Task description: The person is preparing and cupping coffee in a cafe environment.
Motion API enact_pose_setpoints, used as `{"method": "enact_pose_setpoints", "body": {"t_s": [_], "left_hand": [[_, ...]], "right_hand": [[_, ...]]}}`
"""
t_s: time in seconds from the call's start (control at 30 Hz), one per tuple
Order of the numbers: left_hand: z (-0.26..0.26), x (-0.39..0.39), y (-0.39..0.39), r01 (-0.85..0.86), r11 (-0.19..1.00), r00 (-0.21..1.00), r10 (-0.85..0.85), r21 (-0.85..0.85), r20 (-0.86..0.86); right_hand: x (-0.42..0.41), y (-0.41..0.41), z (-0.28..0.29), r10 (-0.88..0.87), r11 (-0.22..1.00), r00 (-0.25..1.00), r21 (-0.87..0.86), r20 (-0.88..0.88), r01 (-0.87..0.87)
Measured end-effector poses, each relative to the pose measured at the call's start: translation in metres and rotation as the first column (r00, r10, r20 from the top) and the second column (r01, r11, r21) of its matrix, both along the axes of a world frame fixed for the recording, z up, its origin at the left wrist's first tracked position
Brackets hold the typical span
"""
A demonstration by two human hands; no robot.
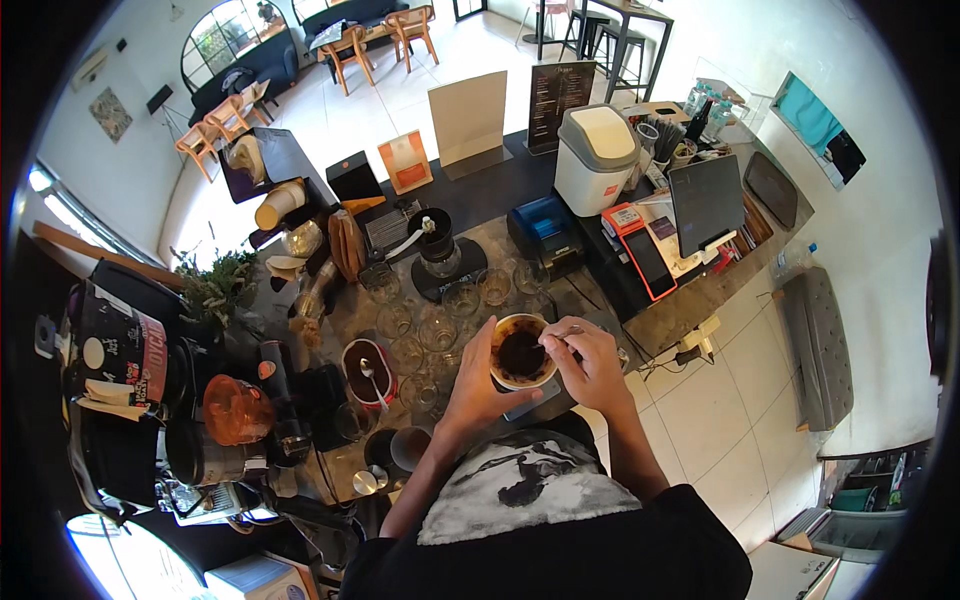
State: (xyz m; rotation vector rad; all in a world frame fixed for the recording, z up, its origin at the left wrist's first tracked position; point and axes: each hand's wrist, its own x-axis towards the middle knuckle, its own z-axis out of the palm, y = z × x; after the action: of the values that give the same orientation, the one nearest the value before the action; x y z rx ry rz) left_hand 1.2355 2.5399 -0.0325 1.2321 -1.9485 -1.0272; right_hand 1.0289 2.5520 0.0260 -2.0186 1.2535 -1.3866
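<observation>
A paper cup (pixel 517 322) is before me, with dark brown powder or liquid inside and brown smears on its inner wall. Around its left side curve the thumb and fingers of my left hand (pixel 480 382), holding it. My right hand (pixel 592 364) pinches a thin metal spoon (pixel 564 331), whose lower end dips into the cup. Just left of my left hand stands a red-sided tub (pixel 391 384) of dark brown powder, with a second metal spoon (pixel 370 375) lying in it. Several clear drinking glasses (pixel 437 330) are grouped beyond my left hand.
Behind the glasses, a dripper on a glass server (pixel 437 251) stands on a black scale (pixel 472 255). To the right are a receipt printer (pixel 546 232), a white bin (pixel 589 176), a card terminal (pixel 646 259) and a tablet (pixel 705 202). An orange plastic container (pixel 236 411) is at left.
</observation>
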Motion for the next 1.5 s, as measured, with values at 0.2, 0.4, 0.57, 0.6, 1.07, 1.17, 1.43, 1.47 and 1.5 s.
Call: {"method": "enact_pose_setpoints", "body": {"t_s": [0.2, 0.4, 0.57, 0.6, 1.07, 1.17, 1.43, 1.47, 1.5], "left_hand": [[0.0034, -0.0008, -0.0006, -0.017, 0.998, 1.000, 0.017, 0.066, -0.005], [-0.0003, -0.0003, -0.0009, -0.029, 0.999, 1.000, 0.029, 0.033, -0.004], [0.0039, -0.0011, -0.0013, -0.028, 0.998, 1.000, 0.028, 0.055, 0.008], [0.0034, -0.0007, -0.0011, -0.029, 0.998, 1.000, 0.029, 0.055, 0.009], [0.0044, -0.0004, -0.0007, -0.039, 0.997, 0.999, 0.038, 0.072, 0.007], [0.0058, 0.0004, -0.0006, -0.041, 0.997, 0.999, 0.040, 0.070, 0.018], [0.0047, 0.0016, -0.0005, -0.038, 0.997, 0.999, 0.038, 0.070, 0.005], [0.0045, 0.0016, -0.0006, -0.039, 0.997, 0.999, 0.038, 0.068, 0.010], [0.0042, 0.0016, -0.0008, -0.037, 0.997, 0.999, 0.037, 0.068, 0.010]], "right_hand": [[-0.0017, -0.0017, -0.0023, 0.045, 0.999, 0.998, -0.009, 0.052, -0.044], [0.0014, 0.0004, 0.0008, 0.053, 0.997, 0.992, 0.058, 0.114, -0.060], [0.0003, -0.0015, 0.0021, 0.016, 1.000, 0.999, 0.015, 0.029, -0.016], [0.0003, -0.0011, 0.0015, 0.015, 1.000, 1.000, 0.015, 0.020, -0.015], [0.0014, -0.0002, 0.0000, 0.043, 0.999, 0.997, 0.030, 0.065, -0.045], [0.0006, 0.0005, -0.0001, 0.047, 0.998, 0.997, 0.042, 0.064, -0.050], [-0.0019, 0.0000, 0.0001, -0.009, 0.999, 1.000, 0.041, 0.007, 0.009], [-0.0024, 0.0002, -0.0023, 0.011, 0.998, 0.999, 0.067, 0.032, -0.013], [-0.0025, 0.0006, -0.0039, 0.030, 0.995, 0.998, 0.093, 0.058, -0.035]]}}
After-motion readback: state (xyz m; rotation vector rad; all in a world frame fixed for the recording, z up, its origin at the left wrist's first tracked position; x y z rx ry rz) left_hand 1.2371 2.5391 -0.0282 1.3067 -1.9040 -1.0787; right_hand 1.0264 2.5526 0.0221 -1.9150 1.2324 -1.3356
